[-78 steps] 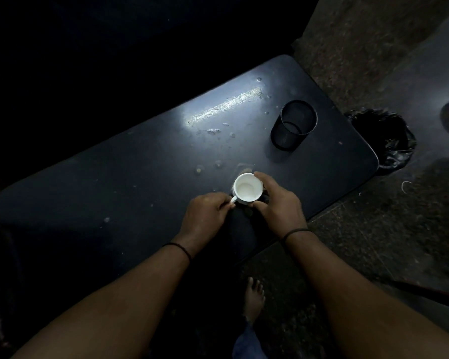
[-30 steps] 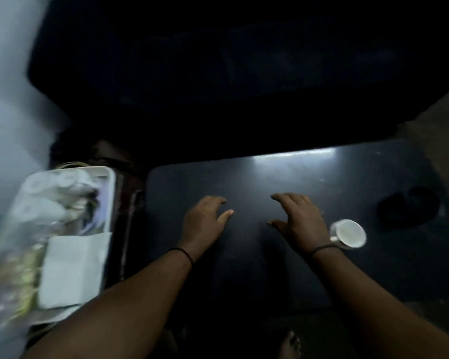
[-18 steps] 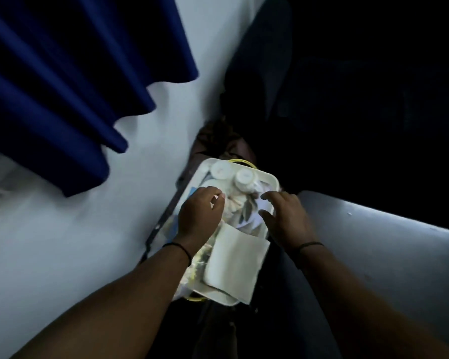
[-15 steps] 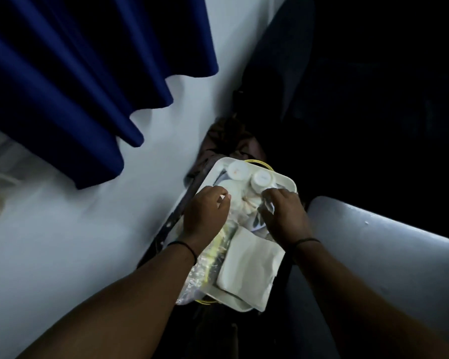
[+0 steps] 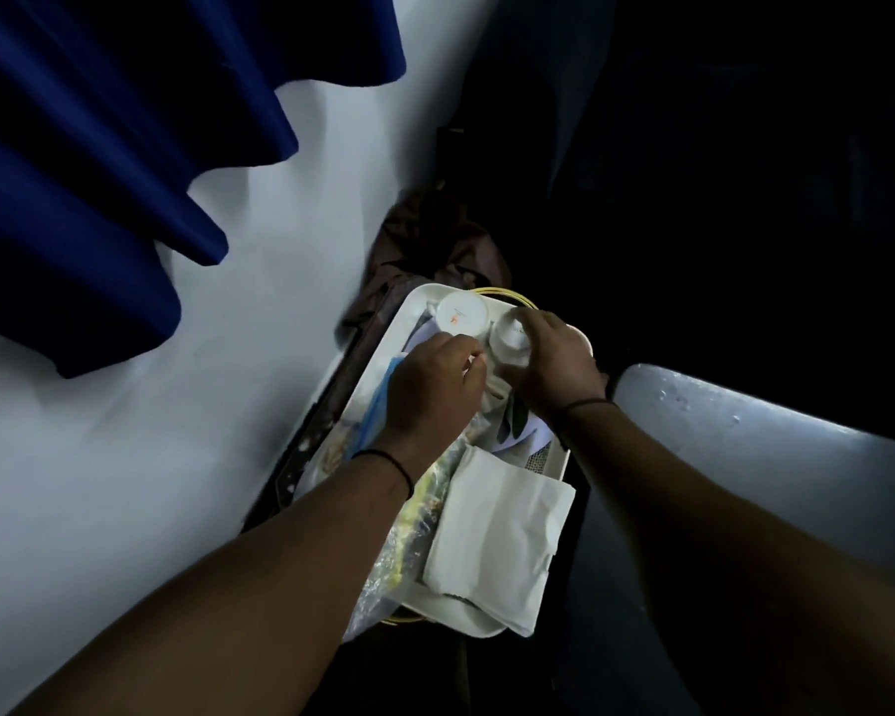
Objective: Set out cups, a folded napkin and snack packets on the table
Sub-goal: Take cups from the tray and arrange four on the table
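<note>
A white tray stands beside the dark table. At its far end two white cups stand upside down. My right hand curls over the right-hand white cup and grips it. The other cup stands free just to its left. My left hand hovers over the tray right below that cup, fingers curled; what they touch is hidden. A folded white napkin lies at the tray's near end. Clear snack packets lie along its left side under my left wrist.
A white wall runs along the left, with a blue curtain hanging above it. Brown cloth is bunched beyond the tray. The area beyond and to the right of the table is dark.
Both hands left the cup on the table and the view swung left to the tray. My right hand has closed over the right-hand upturned cup; my left hand has settled beside it.
</note>
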